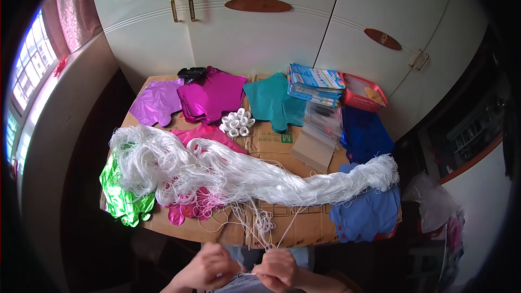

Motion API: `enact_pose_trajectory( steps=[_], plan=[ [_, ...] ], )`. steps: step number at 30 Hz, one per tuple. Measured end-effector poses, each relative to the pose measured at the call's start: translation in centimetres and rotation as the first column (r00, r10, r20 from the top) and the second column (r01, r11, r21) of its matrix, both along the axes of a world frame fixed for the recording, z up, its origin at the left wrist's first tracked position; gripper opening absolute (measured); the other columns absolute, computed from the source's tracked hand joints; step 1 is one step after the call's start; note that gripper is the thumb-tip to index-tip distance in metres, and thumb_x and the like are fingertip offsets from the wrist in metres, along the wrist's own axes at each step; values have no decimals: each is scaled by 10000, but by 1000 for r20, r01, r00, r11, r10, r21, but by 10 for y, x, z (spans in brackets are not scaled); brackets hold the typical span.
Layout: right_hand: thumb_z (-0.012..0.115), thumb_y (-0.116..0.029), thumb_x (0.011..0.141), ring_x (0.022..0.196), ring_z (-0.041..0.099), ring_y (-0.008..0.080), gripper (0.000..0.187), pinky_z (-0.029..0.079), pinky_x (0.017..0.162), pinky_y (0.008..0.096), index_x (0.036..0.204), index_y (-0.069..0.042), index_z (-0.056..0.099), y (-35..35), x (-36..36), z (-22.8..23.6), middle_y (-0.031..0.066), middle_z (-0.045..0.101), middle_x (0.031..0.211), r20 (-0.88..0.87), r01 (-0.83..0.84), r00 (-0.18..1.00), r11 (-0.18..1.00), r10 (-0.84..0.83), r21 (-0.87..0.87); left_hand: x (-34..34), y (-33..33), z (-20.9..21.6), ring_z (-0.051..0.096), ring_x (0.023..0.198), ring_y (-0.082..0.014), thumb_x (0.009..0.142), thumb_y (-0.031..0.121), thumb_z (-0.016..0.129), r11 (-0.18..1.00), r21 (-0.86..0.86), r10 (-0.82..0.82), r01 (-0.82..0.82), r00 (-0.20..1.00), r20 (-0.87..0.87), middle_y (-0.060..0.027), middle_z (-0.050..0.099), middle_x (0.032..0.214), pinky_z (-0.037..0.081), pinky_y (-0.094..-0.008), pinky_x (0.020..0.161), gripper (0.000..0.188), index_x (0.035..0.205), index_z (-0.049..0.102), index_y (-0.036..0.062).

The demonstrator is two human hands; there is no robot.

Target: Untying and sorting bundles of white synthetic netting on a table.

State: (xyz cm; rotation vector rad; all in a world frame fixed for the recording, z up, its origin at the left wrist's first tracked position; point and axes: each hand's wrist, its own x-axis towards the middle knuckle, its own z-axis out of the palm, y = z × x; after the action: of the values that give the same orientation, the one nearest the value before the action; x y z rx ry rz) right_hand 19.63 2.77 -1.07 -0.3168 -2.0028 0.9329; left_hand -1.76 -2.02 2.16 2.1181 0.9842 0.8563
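Note:
A long skein of white string [271,182] lies across the cardboard-covered table [182,227], and loose strands trail from it over the near edge. Below that edge my right hand [277,268] is closed around strands of the white string. My left hand [209,267] is beside it, fingers curled in and slightly blurred. A short white length of string [247,274] runs between the two hands, and the left fingers appear pinched on it. A tangled bunch of string [264,222] hangs just above my right hand. Small rolled coils of white string [237,123] are grouped behind the skein.
Flat foil balloons lie around the skein: lilac [156,102], magenta [211,95], teal [275,100], green [124,198] and blue [366,214]. Printed packets [315,82] are stacked near a red basket [364,95]. White cabinets [260,35] stand behind the table.

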Motion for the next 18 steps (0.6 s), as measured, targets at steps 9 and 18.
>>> enact_pose_trajectory(
  steps=[9, 18],
  plan=[
    [594, -42, 681, 514, 504, 212, 75, 381, 456, 332, 755, -46, 601, 20, -11, -9, 55, 503, 609, 142, -16, 990, 996, 3, 93, 3, 1, 11, 507, 660, -188, 673, 41, 625, 995, -94, 35, -18, 982, 183, -100, 653, 693, 376, -317, 609, 96, 723, 628, -41],
    [589, -77, 762, 881, 580, 191, 105, 393, 952, 416, 866, -60, 595, 64, -12, -45, 46, 592, 903, 332, -81, 943, 980, 16, 184, -21, -17, 9, 446, 585, -202, 754, 22, 603, 973, -78, 27, 218, 226, 974, -117, 577, 574, 311, -281, 432, 142, 629, 540, 2]
  ],
)
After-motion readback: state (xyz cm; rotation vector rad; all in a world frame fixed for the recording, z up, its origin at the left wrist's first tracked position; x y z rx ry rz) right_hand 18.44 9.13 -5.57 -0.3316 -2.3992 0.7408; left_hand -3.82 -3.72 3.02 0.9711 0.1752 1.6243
